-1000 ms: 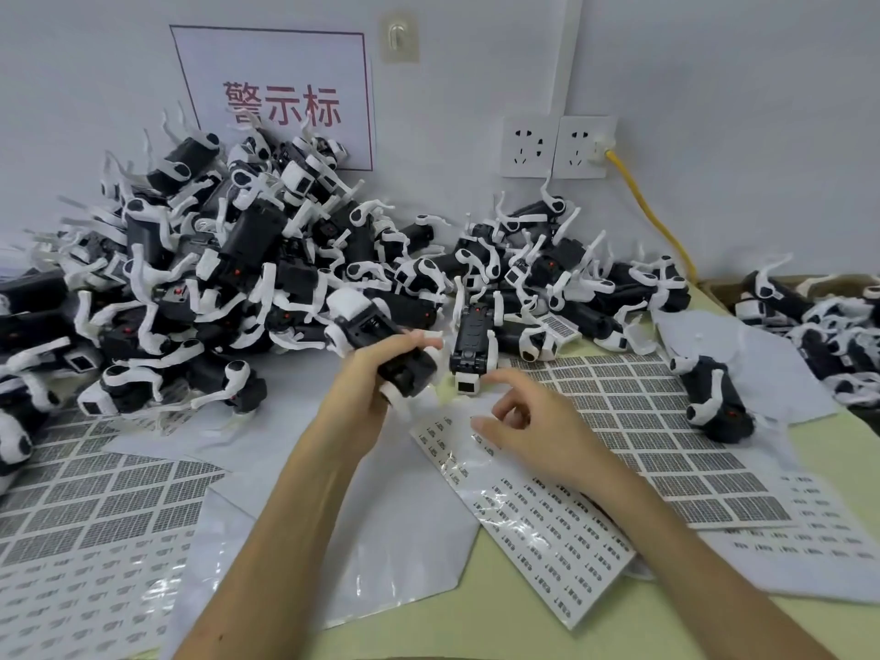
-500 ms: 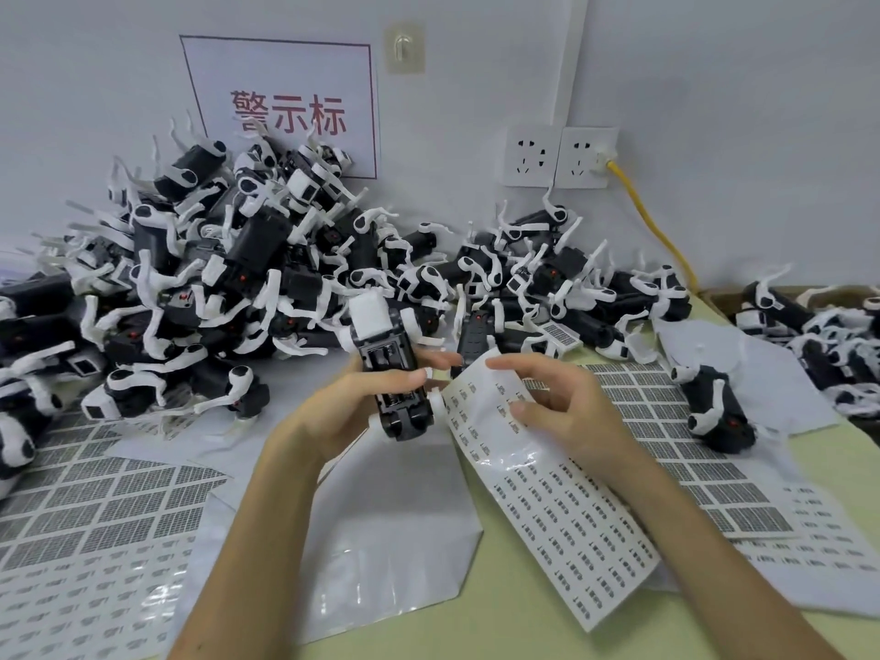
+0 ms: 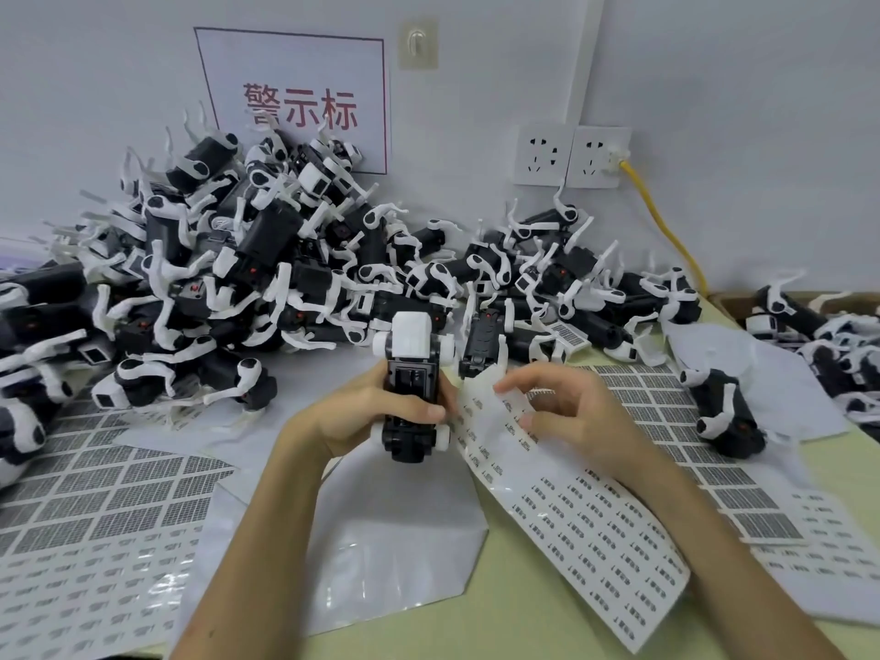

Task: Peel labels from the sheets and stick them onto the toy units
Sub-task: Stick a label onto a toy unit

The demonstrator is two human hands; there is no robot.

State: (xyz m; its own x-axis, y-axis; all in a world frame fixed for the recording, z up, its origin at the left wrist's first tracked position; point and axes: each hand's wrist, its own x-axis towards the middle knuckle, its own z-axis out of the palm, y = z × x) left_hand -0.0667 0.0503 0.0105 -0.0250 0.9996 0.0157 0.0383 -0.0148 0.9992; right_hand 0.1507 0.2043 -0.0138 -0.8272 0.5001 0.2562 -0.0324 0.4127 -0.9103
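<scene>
At bench centre, the left hand (image 3: pixel 362 416) is gripping one black-and-white toy unit (image 3: pixel 410 369), white end pointing away. Just beside it, the right hand (image 3: pixel 571 416) is pinching the lifted top end of a small-label sheet (image 3: pixel 595 531). The rest of the sheet is lying on the bench (image 3: pixel 524 626). Behind, a toy pile (image 3: pixel 266 269) is sitting against the wall. Larger-label sheets (image 3: pixel 690 421) are lying to the right.
</scene>
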